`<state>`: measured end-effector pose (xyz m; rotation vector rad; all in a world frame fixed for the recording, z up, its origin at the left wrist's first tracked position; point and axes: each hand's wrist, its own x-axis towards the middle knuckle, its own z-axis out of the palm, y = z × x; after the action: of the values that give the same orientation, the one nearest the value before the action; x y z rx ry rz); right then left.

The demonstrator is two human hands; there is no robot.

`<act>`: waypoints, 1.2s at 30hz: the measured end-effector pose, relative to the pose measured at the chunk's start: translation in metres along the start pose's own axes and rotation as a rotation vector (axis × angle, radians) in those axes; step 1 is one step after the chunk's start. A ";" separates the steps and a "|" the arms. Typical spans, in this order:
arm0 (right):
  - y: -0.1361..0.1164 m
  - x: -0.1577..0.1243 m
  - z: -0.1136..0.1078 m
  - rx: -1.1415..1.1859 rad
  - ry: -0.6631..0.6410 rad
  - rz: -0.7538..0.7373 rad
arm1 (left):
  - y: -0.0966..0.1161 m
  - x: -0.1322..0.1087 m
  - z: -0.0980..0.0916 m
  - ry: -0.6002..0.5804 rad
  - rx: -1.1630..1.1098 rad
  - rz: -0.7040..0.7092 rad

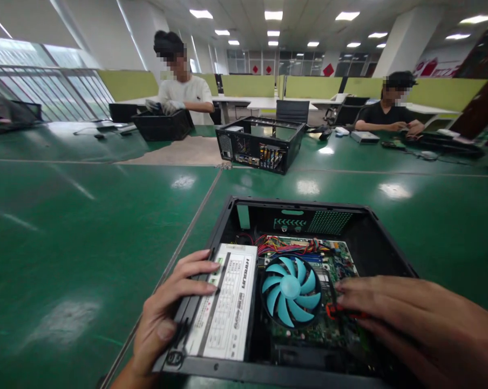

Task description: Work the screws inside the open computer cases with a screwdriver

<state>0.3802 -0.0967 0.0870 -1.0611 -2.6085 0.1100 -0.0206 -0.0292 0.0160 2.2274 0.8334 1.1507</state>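
Observation:
An open black computer case (pixel 304 208) lies before me on the green table. Its left side holds a white-labelled power supply (pixel 230 302), next to a cooling fan (pixel 290 287) with light blue blades over the motherboard (pixel 343 256). My left hand (pixel 167 310) grips the case's left side, fingers over the power supply and thumb near the outer edge. Inside the right half, my right hand (pixel 414 319) reaches in with its fingers together around an orange-red and black item (pixel 333 311). Most of that item is hidden under the fingers, so its kind is unclear.
Bundled coloured cables (pixel 284 246) run behind the fan. Another open computer case (pixel 260 143) stands farther back on the green table (pixel 86 232). One person (pixel 187 94) works at a black case (pixel 163 124) at back left; another (pixel 390 111) handles parts at back right.

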 end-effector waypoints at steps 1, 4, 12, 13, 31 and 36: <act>-0.002 0.003 0.004 -0.014 -0.025 -0.028 | 0.002 0.001 0.001 0.020 -0.010 -0.019; -0.009 0.013 0.006 0.015 0.008 -0.042 | 0.004 0.003 0.004 0.105 -0.040 -0.059; -0.020 0.025 -0.002 0.015 0.084 -0.113 | 0.004 0.002 0.007 0.147 -0.083 -0.092; -0.020 0.023 -0.002 0.013 0.085 -0.116 | 0.005 0.002 0.008 0.157 -0.092 -0.102; -0.014 0.029 0.007 0.114 -0.210 0.181 | 0.004 0.003 0.008 0.110 -0.101 -0.042; -0.020 0.022 -0.020 0.089 -0.024 0.078 | 0.006 0.002 0.009 0.100 -0.122 -0.029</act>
<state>0.3587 -0.0967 0.1154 -1.1366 -2.5576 0.2556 -0.0107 -0.0327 0.0165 2.0670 0.8096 1.2730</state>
